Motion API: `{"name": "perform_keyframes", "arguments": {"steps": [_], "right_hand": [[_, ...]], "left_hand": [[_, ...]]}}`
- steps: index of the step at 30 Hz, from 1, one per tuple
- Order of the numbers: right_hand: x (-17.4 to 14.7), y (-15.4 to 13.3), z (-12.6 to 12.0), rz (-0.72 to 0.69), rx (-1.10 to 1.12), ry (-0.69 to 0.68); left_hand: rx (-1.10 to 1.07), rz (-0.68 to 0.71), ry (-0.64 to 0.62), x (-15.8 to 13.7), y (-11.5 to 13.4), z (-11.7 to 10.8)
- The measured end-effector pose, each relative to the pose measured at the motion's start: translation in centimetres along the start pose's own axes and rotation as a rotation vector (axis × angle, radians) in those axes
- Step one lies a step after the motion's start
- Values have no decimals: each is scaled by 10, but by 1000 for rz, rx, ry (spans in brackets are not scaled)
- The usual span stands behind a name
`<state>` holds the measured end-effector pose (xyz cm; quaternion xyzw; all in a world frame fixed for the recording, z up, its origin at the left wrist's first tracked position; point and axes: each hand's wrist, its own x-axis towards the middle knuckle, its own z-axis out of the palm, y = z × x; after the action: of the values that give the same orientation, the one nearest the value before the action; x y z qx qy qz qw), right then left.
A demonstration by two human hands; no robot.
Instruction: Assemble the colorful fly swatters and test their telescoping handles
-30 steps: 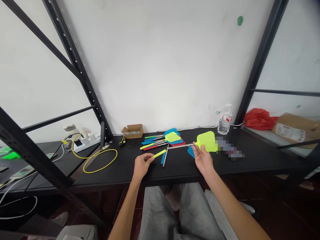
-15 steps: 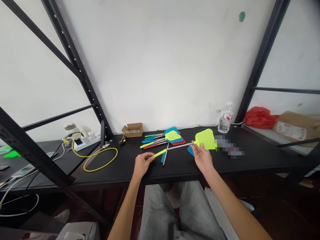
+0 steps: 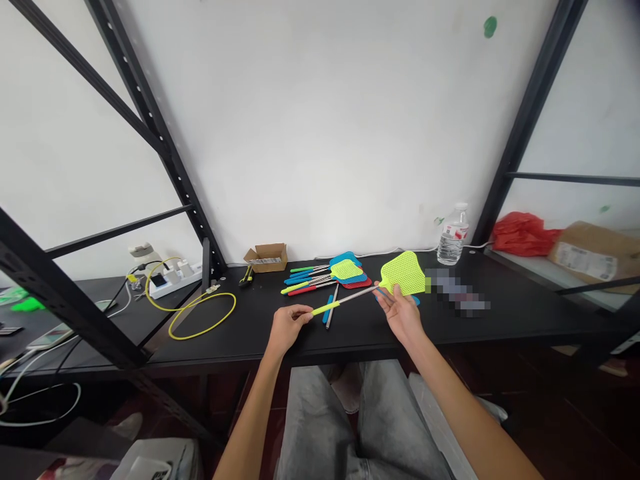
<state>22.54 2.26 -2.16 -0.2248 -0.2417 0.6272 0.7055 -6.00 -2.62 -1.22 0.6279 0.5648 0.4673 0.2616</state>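
Note:
A yellow-green fly swatter (image 3: 403, 272) with a metal rod is held above the black table, between my two hands. My left hand (image 3: 290, 327) pinches the end of its yellow handle. My right hand (image 3: 400, 315) grips it where the rod meets the perforated head. Below the rod lie a loose blue handle (image 3: 327, 310) and a bare metal rod (image 3: 332, 308). Part of a blue swatter head (image 3: 413, 301) shows behind my right hand. Several swatters in blue, yellow, red and green lie in a pile (image 3: 349, 270) farther back.
A water bottle (image 3: 453, 235) stands at the back right, beside a blurred-out patch. At the back left are an open cardboard box (image 3: 267, 257) and a black-and-yellow tool (image 3: 247, 276). A yellow cable (image 3: 235, 310) loops near the power strip (image 3: 175, 280). Black rack posts rise on both sides.
The swatter's head has come left, toward my left hand, and the rod between my hands shows shorter. My right hand has moved left with it, uncovering more of the blue head behind.

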Motion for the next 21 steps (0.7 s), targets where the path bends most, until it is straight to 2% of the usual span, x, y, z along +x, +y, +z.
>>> {"name": "perform_keyframes", "arguments": {"steps": [8,15,21], "right_hand": [[-5,4,2,80,-82,-97],[-4,6,0,79,-137,-97],[-7,4,6,73,-155,-79]], "left_hand": [[0,-15,-30,-1,0,1],[-12,-16,-31,0,-2,1],[-15,121,-24,-2,-1,4]]}}
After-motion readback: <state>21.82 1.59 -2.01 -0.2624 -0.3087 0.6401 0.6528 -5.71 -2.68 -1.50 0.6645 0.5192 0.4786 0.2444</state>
